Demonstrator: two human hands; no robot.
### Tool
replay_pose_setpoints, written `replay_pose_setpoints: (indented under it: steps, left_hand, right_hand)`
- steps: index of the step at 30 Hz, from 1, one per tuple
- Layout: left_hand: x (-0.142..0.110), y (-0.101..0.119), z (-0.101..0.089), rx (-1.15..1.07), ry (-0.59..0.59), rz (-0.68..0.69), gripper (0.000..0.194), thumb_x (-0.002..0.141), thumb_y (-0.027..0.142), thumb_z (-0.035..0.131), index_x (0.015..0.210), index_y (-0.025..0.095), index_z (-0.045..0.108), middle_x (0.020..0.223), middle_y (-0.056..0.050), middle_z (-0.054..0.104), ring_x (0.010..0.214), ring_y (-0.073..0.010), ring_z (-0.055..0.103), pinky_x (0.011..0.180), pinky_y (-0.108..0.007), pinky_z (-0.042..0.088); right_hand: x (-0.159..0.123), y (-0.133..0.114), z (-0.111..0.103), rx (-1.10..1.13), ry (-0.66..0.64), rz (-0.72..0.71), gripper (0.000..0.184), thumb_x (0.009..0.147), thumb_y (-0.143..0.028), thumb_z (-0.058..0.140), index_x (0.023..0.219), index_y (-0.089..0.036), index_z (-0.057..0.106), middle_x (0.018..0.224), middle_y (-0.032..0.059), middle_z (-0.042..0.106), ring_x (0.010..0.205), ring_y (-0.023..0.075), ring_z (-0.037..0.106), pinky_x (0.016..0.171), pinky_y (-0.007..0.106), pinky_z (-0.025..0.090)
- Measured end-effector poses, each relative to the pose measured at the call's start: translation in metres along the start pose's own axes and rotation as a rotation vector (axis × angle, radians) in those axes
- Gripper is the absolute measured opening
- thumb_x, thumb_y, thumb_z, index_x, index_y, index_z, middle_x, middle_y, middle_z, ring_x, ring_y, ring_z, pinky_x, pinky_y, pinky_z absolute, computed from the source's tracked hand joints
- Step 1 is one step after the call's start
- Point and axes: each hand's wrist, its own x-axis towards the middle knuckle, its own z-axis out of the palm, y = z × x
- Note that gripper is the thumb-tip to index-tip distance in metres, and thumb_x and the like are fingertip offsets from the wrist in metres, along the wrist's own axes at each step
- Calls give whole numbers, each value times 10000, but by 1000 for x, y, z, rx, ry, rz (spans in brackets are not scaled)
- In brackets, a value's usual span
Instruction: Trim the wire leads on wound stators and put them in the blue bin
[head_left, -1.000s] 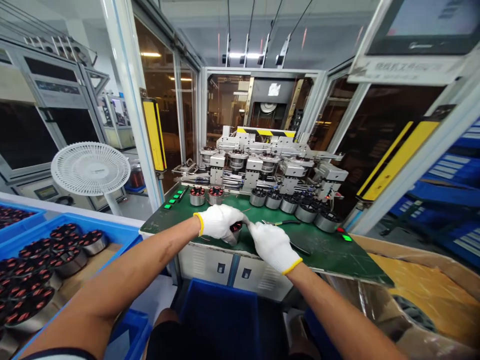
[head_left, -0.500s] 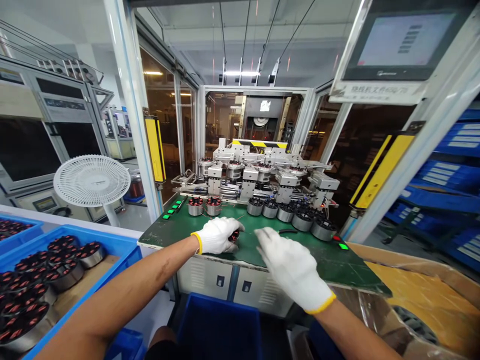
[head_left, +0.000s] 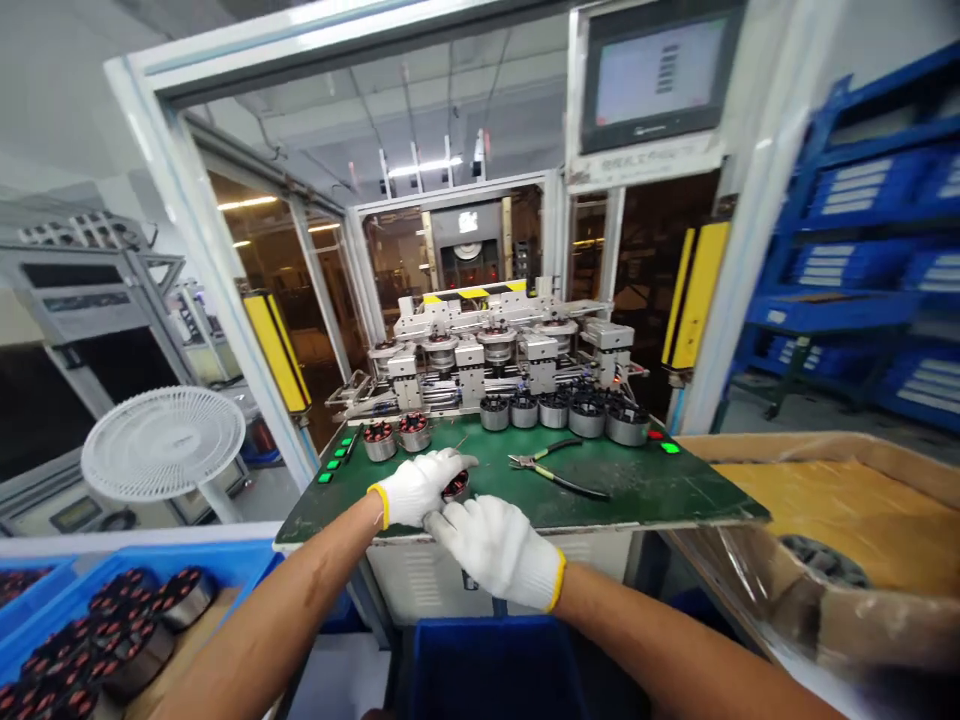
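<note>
My left hand [head_left: 422, 487], in a white knit glove with a yellow cuff, is closed around a small wound motor stator [head_left: 456, 486] at the front edge of the green tabletop. Red-copper windings and black parts show between the fingers. My right hand [head_left: 495, 548], gloved the same way, is beside its near side with fingers bent together; what they pinch, if anything, is hidden. To the right lie cutting pliers [head_left: 534, 464] with dark and green handles, jaws toward the stator. Two wound stators [head_left: 414, 432] stand behind my left hand.
Several bare black-and-steel stators [head_left: 553, 410] line the back right of the green tabletop [head_left: 637, 490], before a winding machine [head_left: 471, 370]. At left are a blue bin [head_left: 247, 560] of wound stators and a white fan [head_left: 163, 442]. A cardboard box [head_left: 885, 620] stands at right.
My right hand has moved left and down to the stator in my left hand. The pliers, mostly hidden before, now show fully on the tabletop. The view has turned to the right.
</note>
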Motion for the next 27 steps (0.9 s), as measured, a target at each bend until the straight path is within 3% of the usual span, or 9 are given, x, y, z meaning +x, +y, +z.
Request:
replay_pose_setpoints:
  steps: [7,11,14,17,21,22,24,26,27]
  left_hand:
    - [1,8,10,-35,81,-73,568,767,338,554,1316,272,425,1294,-70,516,1145,-251,520,958,-352,430]
    - [0,15,10,-87,124,-103,484,769,391,570,1232,264,503,1230,-56,559,1085,-245,544,911,-346,449]
    - [-1,19,9,-110,129,-115,485,757,415,590,1221,292,519,1235,-34,556,1090,-246,541,904,-349,447]
    - [0,22,11,-97,152,-160,463,746,414,598,1195,315,545,1213,-21,571,1069,-253,554,847,-352,467]
    - [2,23,17,-71,207,-205,449,718,406,620,1155,315,577,1181,-12,592,1027,-250,579,810,-342,477]
    - [3,23,18,-70,218,-203,441,714,396,622,1146,314,583,1174,-8,597,1022,-244,582,814,-337,476]
    - [4,23,20,-70,237,-187,416,713,378,620,1123,312,595,1157,3,609,1012,-233,587,816,-324,475]
    - [5,23,21,-66,255,-183,388,719,368,610,1103,310,603,1136,11,622,998,-224,591,793,-314,476]
    - [5,23,22,-61,258,-185,374,723,369,607,1092,307,608,1127,12,628,989,-223,595,777,-311,477]
  right_hand:
    - [-9,9,-3,263,5,146,208,884,-276,418,1009,-196,565,846,45,630,635,176,574,527,271,341]
    - [-1,49,2,659,161,477,312,935,-286,348,972,-163,633,826,52,649,737,148,591,629,233,406]
    - [12,72,15,1036,178,742,345,925,-321,362,890,-152,660,608,-1,562,556,113,524,513,203,391]
    - [15,78,21,1310,148,847,316,896,-358,409,932,-155,648,509,-48,472,389,89,409,384,197,328]
    - [2,80,14,1395,226,887,366,887,-442,411,1052,-174,598,846,26,656,421,74,474,370,198,352]
    - [-1,81,11,1369,176,919,359,887,-418,405,1090,-178,580,895,33,661,416,73,475,369,202,351]
    - [-8,80,7,1276,-54,907,303,859,-314,425,1065,-163,587,804,17,653,398,76,457,377,208,331]
    - [-12,74,3,1157,-260,773,197,809,-216,446,866,-145,621,622,-18,577,420,82,436,412,208,304]
    - [-13,69,1,1114,-296,702,171,794,-189,444,755,-146,605,562,-30,525,446,85,427,435,209,291]
